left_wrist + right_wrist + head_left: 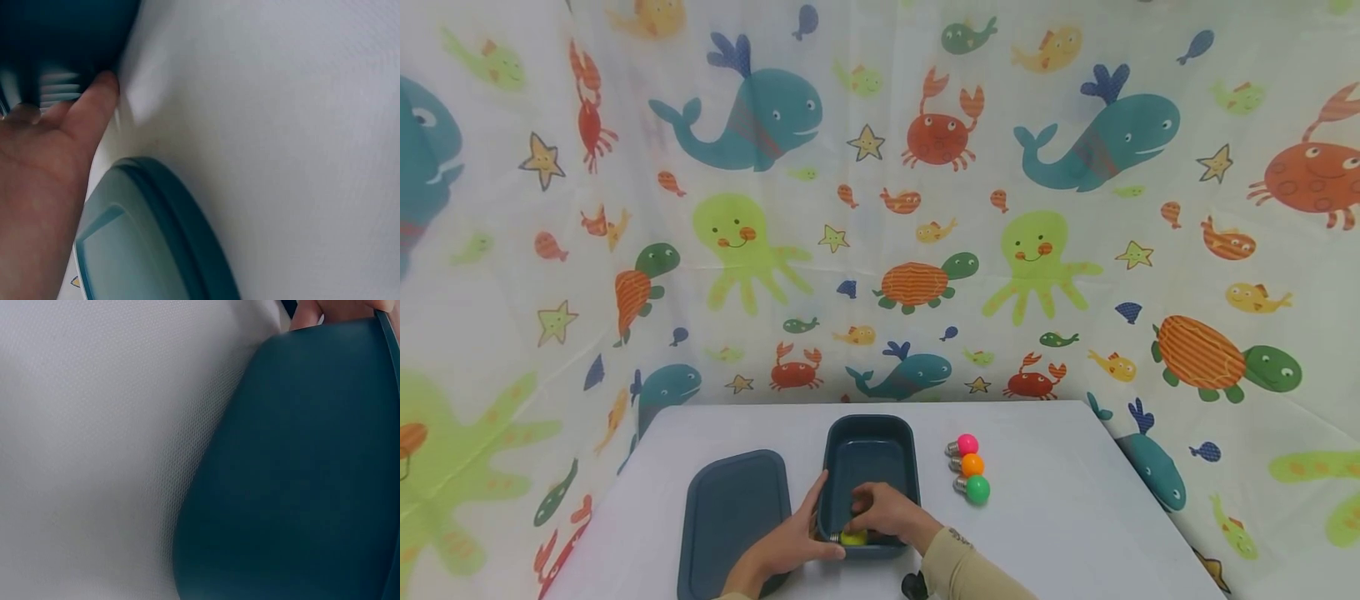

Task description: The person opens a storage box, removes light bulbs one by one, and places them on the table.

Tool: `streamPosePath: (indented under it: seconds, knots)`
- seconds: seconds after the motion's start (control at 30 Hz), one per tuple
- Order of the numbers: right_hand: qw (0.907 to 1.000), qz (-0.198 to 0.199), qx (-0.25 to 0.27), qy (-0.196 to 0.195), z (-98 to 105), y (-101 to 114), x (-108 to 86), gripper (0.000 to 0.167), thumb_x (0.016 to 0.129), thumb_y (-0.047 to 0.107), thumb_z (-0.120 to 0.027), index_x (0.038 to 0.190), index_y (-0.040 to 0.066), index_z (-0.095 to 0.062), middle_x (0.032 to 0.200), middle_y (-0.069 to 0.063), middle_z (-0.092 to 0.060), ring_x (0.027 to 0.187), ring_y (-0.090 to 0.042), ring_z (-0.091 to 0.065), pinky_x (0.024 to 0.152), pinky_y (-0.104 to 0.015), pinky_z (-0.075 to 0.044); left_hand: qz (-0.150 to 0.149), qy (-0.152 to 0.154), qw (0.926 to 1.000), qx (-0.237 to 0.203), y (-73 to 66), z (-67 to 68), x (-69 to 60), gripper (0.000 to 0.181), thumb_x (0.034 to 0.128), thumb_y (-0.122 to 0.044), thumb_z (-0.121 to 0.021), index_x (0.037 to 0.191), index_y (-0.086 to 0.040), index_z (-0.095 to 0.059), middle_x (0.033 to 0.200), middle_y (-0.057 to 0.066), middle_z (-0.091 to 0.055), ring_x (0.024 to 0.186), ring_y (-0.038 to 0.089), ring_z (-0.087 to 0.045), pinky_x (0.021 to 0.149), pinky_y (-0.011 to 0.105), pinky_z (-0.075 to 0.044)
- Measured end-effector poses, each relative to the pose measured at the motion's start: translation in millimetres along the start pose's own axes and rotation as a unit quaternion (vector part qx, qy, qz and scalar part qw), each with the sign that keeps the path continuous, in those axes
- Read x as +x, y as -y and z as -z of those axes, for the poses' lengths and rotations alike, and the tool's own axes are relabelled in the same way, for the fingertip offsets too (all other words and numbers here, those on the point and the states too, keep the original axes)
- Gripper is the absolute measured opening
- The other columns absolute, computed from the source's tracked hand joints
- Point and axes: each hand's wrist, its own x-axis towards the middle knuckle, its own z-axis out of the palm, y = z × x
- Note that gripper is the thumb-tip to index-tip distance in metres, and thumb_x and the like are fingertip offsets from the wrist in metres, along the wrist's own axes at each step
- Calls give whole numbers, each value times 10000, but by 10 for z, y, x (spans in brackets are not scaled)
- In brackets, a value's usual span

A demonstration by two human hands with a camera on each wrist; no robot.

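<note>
A dark teal rectangular container (868,446) stands on the white table. My left hand (786,542) grips its near left corner, thumb at the front wall and fingers along the left side. In the left wrist view, the left fingers (94,109) lie against the container wall (62,31). My right hand (891,510) reaches down inside the container, its fingertips pinching a yellow light bulb (853,539) near the front wall. That bulb lies sideways, its metal screw base to the left. The right wrist view shows the container's outer wall (294,456); the right hand's fingers are hidden there.
A matching teal lid (736,512) lies flat left of the container. Pink (967,444), orange (972,465) and green (977,489) light bulbs lie in a column to the right. A small black object (914,585) shows below the right sleeve. A sea-animal curtain (880,183) hangs behind the table.
</note>
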Motion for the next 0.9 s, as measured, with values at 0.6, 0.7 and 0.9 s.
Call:
streamPosePath:
  seconds: [0.6,0.7,0.9]
  knots:
    - [9990,426,-66,-80,26,-15,20,575,781,63,-788,1304,-8,-561,1125,-79,-659,1001,-242,-611,883,-481,-529,22,-53,10000,59,-6,6,15,1172,856,-267,-773,1552,-174,166,1608,247,68,1445,479,-113,1081,711,-165]
    - [9982,553,-100,-197,54,-8,16,579,787,71,-785,1312,-6,-553,1133,-76,-658,1003,-245,-618,869,-462,-540,20,-76,9999,124,-7,2,14,1171,853,-265,-775,1553,-169,159,1608,247,65,1445,476,-121,1080,710,-172]
    - [9964,736,35,-409,162,-7,2,624,807,131,-791,1355,7,-520,1189,-77,-640,1055,-270,-630,877,-458,-545,40,-70,10000,37,4,2,20,1160,861,-248,-767,1551,-157,160,1609,245,60,1445,467,-140,1103,665,-199]
